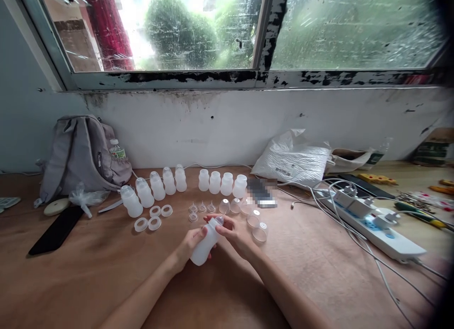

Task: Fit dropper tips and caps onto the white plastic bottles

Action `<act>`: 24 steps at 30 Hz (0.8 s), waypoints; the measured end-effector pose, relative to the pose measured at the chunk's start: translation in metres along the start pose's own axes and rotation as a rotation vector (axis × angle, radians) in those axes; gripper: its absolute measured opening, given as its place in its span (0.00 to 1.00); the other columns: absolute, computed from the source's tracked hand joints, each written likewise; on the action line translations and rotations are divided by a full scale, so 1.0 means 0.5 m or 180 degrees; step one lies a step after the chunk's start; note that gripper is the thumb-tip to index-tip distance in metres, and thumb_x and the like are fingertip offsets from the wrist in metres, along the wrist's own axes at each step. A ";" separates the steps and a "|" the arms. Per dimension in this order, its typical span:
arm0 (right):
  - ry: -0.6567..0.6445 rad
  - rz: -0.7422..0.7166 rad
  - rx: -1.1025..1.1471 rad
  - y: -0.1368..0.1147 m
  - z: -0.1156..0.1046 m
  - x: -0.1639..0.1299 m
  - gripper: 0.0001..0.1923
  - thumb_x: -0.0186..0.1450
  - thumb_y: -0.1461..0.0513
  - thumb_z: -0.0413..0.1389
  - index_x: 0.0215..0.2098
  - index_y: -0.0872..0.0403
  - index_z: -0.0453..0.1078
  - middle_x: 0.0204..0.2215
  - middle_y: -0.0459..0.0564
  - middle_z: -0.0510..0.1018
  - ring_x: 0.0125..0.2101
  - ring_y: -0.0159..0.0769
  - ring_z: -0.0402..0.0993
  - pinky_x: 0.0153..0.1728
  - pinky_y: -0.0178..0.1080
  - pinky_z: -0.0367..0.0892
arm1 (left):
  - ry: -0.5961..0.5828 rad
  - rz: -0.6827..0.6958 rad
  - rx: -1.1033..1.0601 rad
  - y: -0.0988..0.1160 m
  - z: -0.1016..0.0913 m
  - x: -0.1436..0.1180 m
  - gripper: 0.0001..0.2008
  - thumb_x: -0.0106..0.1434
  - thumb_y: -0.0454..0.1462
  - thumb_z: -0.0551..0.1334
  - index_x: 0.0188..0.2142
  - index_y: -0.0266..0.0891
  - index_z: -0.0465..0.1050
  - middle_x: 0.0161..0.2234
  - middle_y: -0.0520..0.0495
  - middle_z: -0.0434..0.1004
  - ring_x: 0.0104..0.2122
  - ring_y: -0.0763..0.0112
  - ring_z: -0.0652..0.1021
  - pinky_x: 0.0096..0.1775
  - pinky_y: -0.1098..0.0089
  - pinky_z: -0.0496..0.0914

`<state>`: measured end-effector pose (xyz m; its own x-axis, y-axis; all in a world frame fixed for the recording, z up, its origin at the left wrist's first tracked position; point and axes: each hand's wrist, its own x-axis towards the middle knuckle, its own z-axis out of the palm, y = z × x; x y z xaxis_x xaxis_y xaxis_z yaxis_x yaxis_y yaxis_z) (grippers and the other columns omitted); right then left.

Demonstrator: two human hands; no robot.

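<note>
We've got a small translucent white plastic bottle (205, 244) tilted, mouth toward 1 o'clock, held over the brown tabletop (88, 281) near centre. Our left hand (191, 241) is wrapped around the bottle body, fingers curled closed on it. Our right hand (236, 232) sits at the neck end, thumb and fingertips (220, 229) pinching a clear teat-like cap (219, 220) on the mouth.

At 12 o'clock from the hands: a row of four uncapped white bottles (222, 183). At 11 o'clock: a slanted row of five capped white bottles (154, 188), with four white plastic rings (153, 217) lying just in front. Between the hands and the rows: small clear silicone teats (202, 208) and clear domed covers (254, 220), some at 2 o'clock beside our right hand.

At 9–10 o'clock: grey backpack (83, 154), black phone (56, 229). At 3 o'clock: white power strip (376, 225) with plugged chargers. At 1 o'clock: crumpled white plastic bag (294, 159).
</note>
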<state>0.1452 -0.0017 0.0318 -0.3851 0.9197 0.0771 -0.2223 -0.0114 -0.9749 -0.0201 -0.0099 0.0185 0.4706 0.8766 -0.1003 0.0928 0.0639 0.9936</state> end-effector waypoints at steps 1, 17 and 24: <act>0.0155 0.0027 -0.0024 0.003 0.002 0.001 0.21 0.53 0.54 0.59 0.43 0.53 0.69 0.41 0.53 0.74 0.40 0.43 0.68 0.40 0.43 0.63 | 0.0172 0.0121 0.0192 0.000 0.003 -0.001 0.27 0.58 0.54 0.49 0.39 0.32 0.68 0.30 0.42 0.74 0.23 0.69 0.73 0.24 0.72 0.65; -0.0167 0.0090 0.0704 0.012 0.003 0.003 0.22 0.52 0.54 0.60 0.42 0.55 0.69 0.36 0.52 0.73 0.23 0.29 0.64 0.25 0.35 0.61 | -0.0602 -0.0856 -0.1975 -0.015 -0.003 0.000 0.31 0.55 0.58 0.49 0.39 0.32 0.68 0.26 0.46 0.69 0.18 0.75 0.70 0.18 0.74 0.63; 0.0060 -0.0085 0.0467 0.021 0.002 0.001 0.23 0.53 0.54 0.60 0.44 0.54 0.68 0.38 0.53 0.73 0.37 0.41 0.68 0.35 0.39 0.64 | -0.0021 -0.0229 -0.0779 -0.008 0.005 -0.003 0.20 0.52 0.49 0.61 0.33 0.33 0.67 0.26 0.47 0.70 0.20 0.74 0.71 0.20 0.74 0.64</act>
<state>0.1417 -0.0016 0.0220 -0.3608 0.9275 0.0973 -0.3612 -0.0428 -0.9315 -0.0190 -0.0128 0.0147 0.4763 0.8625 -0.1707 -0.0887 0.2403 0.9666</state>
